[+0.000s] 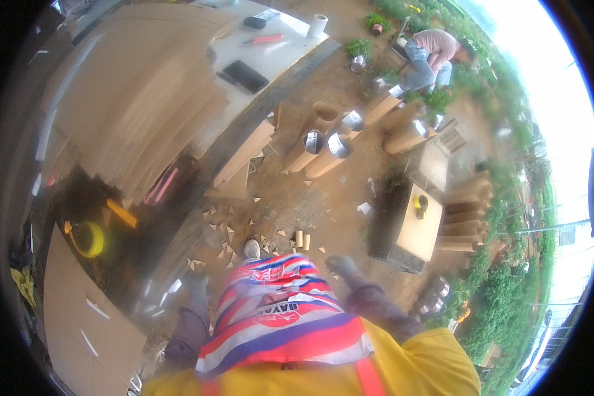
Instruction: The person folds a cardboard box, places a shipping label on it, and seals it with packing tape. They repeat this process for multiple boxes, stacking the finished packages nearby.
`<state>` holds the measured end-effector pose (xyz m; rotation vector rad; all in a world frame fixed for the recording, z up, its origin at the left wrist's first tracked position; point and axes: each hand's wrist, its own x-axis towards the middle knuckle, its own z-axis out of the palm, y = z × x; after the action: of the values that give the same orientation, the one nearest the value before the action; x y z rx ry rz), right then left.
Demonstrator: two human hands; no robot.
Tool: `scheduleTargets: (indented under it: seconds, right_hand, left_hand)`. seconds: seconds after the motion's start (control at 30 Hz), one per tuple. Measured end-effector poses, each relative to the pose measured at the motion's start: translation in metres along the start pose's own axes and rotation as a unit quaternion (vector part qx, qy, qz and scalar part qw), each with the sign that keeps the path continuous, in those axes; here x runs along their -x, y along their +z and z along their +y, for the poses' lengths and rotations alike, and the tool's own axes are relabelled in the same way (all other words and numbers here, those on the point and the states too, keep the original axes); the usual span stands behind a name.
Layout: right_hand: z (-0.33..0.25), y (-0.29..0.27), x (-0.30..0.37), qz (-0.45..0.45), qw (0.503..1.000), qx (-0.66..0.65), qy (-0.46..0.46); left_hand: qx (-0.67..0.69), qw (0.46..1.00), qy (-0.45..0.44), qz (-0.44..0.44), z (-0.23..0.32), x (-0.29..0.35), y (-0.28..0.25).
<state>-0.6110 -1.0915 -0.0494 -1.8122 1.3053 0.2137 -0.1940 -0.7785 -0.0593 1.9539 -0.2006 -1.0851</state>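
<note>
Well beyond the fingers of the left hand (pixel 197 289) and right hand (pixel 341 266), too blurred to tell whether apart or together, several cardboard tubes (pixel 325 164) stand upright, probably because flat ends steady them.

Pair of hands and arms, set well apart, one at each side of the torso.
Right arm: yellow upper sleeve (pixel 435 353), bent at the elbow; right forearm (pixel 384 305) in a dark, purplish covering, angled forward and inward; right hand (pixel 342 266) dark grey, ahead of the body, finger pose blurred. Left arm: left forearm (pixel 186 333) similarly dark, directed forward; left hand (pixel 197 288) smeared by blur, finger state indistinct.
</note>
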Motion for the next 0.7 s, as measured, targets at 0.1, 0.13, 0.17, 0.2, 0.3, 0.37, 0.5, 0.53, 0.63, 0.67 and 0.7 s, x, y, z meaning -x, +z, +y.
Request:
scheduleTargets:
  seconds: [0.1, 0.13, 0.17, 0.2, 0.3, 0.37, 0.5, 0.53, 0.63, 0.67, 0.7]
  right_hand:
    - [0.006, -0.051, -0.034, 0.016, 0.933, 0.336, -0.124]
    - [0.008, -0.067, -0.047, 0.047, 0.997, 0.019, 0.059]
    - [0.010, -0.084, -0.061, 0.088, 0.995, 0.013, 0.038]
    - [0.011, -0.103, -0.079, 0.084, 0.995, 0.034, 0.051]
    - [0.012, -0.167, -0.153, 0.080, 0.976, 0.194, 0.054]
    - [0.010, -0.212, -0.218, 0.081, 0.969, 0.227, 0.061]
    - [-0.003, -0.283, -0.357, 0.121, 0.947, 0.298, -0.011]
    - [-0.009, -0.298, -0.389, 0.111, 0.941, 0.320, -0.022]
    - [-0.021, -0.335, -0.466, 0.084, 0.943, 0.314, -0.068]
    - [-0.022, -0.344, -0.486, 0.109, 0.943, 0.295, -0.109]
    - [-0.021, -0.350, -0.505, 0.135, 0.940, 0.274, -0.149]
  left_hand:
    - [-0.282, 0.939, 0.193, -0.027, 0.089, -0.062, 0.044]
    - [-0.241, 0.947, 0.206, -0.046, 0.115, -0.077, 0.063]
    - [-0.188, 0.957, 0.213, -0.064, 0.136, -0.090, 0.082]
    - [-0.146, 0.963, 0.214, -0.081, 0.154, -0.100, 0.101]
    - [-0.079, 0.975, 0.182, -0.104, 0.190, -0.128, 0.166]
    - [-0.078, 0.989, 0.080, -0.098, 0.208, -0.149, 0.215]
    - [-0.086, 0.987, 0.117, -0.074, 0.242, -0.178, 0.322]
    - [-0.119, 0.986, 0.076, -0.090, 0.252, -0.184, 0.345]
    - [0.072, 0.988, -0.131, -0.048, 0.278, -0.217, 0.421]
    - [0.082, 0.986, -0.144, -0.030, 0.284, -0.233, 0.447]
    - [0.074, 0.996, -0.050, -0.021, 0.288, -0.250, 0.468]
